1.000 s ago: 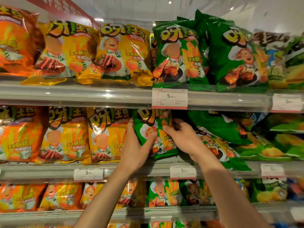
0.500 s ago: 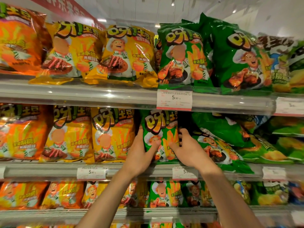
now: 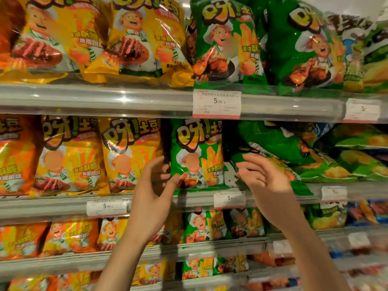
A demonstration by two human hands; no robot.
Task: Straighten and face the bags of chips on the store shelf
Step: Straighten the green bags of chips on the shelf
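A green chip bag [image 3: 197, 154] stands upright and faces front on the middle shelf [image 3: 63, 204]. My left hand [image 3: 153, 192] hovers at its lower left corner, fingers relaxed, thumb tip near the bag's edge. My right hand [image 3: 262, 177] is open just right of the bag, fingers spread, holding nothing. Behind it a second green bag [image 3: 279, 148] lies tilted and slumped to the right. Yellow bags [image 3: 128, 154] and an orange bag [image 3: 16, 156] stand upright to the left.
The top shelf [image 3: 105, 97] carries yellow bags [image 3: 144, 36] and green bags [image 3: 226, 40]. Price tags [image 3: 216, 103] hang on the shelf rails. More slumped green bags [image 3: 357, 162] lie at the right. Lower shelves hold smaller bags [image 3: 201, 225].
Both hands have let go of the upright green bag and drawn back from it, now open. The view has moved closer to the shelf.
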